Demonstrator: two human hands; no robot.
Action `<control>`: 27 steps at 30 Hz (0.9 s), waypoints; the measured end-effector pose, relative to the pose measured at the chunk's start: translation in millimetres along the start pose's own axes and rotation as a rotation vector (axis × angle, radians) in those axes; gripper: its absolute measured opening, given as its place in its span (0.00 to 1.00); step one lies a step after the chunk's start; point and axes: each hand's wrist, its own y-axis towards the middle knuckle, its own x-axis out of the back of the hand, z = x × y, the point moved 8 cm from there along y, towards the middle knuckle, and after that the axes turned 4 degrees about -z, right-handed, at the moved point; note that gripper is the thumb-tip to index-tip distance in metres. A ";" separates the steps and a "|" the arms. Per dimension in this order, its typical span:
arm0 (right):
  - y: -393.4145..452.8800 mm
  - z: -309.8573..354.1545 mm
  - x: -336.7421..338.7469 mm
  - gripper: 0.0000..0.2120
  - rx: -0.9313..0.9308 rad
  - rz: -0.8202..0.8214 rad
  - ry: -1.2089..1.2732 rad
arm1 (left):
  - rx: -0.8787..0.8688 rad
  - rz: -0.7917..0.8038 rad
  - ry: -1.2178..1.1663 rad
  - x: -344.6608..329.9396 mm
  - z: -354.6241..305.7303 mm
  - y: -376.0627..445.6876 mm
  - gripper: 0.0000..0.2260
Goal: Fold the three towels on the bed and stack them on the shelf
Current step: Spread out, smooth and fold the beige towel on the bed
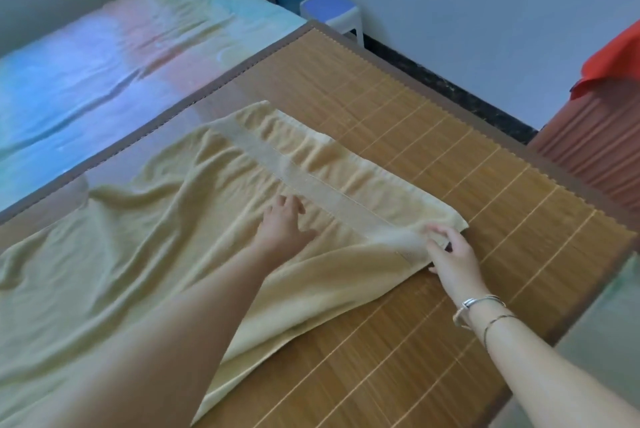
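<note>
Here, left hand (282, 219) flat on towel (138, 237), right hand (450, 254) pinching its corner

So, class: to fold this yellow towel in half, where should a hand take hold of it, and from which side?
Probably at the two corners of the near short edge of the towel. The right hand already pinches one of them, coming in from the bamboo mat side. The edge lies flat and free there, so it lifts cleanly. The left hand only presses flat on the middle.

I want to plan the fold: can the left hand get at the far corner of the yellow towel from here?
Probably yes. The left hand lies flat on the yellow towel, and nothing stands on the bamboo mat between it and the far corner, though it would need a long stretch.
</note>
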 end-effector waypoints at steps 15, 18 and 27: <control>-2.2 -14.1 22.9 0.29 0.103 -0.053 -0.362 | -0.141 0.260 0.278 -77.2 11.9 -115.3 0.09; -12.2 -18.0 30.3 0.29 0.125 -0.050 -0.502 | -0.103 0.420 0.068 -95.7 8.5 -138.6 0.05; -48.1 -11.4 44.0 0.23 0.207 -0.354 -0.834 | -0.010 0.365 -0.285 -98.6 9.7 -160.7 0.07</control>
